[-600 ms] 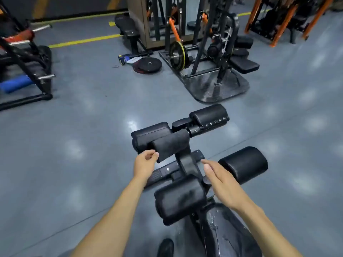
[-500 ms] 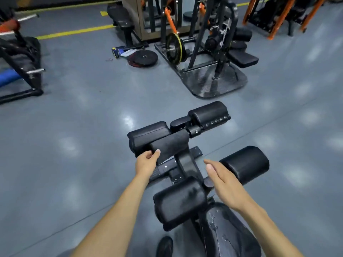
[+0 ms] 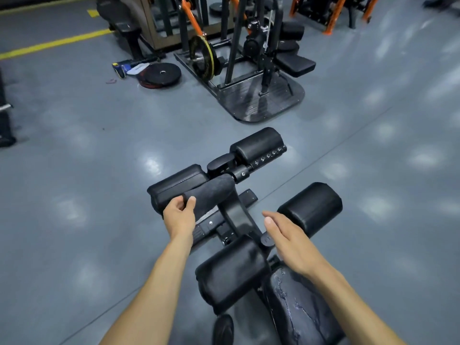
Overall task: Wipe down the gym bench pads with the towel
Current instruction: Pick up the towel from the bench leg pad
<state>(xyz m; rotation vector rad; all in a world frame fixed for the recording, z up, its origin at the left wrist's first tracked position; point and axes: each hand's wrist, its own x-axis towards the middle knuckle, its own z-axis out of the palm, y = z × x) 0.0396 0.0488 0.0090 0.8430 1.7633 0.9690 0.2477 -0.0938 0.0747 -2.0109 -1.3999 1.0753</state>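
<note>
Head view, near to far: at 6 o'clock sits the cracked seat pad (image 3: pixel 298 307), its vinyl split in pale lines. Just beyond it, at 7 and 1 o'clock of the centre post, are two near roller pads, the left roller (image 3: pixel 231 272) and the right roller (image 3: pixel 311 207). The right hand (image 3: pixel 288 241) hovers over the post between them, fingers straight and together, holding nothing. Farther out, at 11 o'clock, the left hand (image 3: pixel 179 215) pinches the dark towel (image 3: pixel 211 195), thumb and fingers curled round its near end; the towel lies draped over the far left pad (image 3: pixel 174 185), beside the post. A far right pad (image 3: pixel 258 143) lies beyond at 12 o'clock. Counted: five pads on the bench, one towel, two hands. Judging from this, the step in hand is taking up the towel to start wiping. To do it well, gather the cloth fully into the palm so a broad face meets the vinyl, steady the frame with the free hand, and roll each round pad's whole curve under the cloth, underside included. Go gently on the cracked seat, since a loose edge could snag. Past the bench, at 12 o'clock, stands a machine (image 3: pixel 249 70) with one plate (image 3: pixel 202 58) loaded.
</note>
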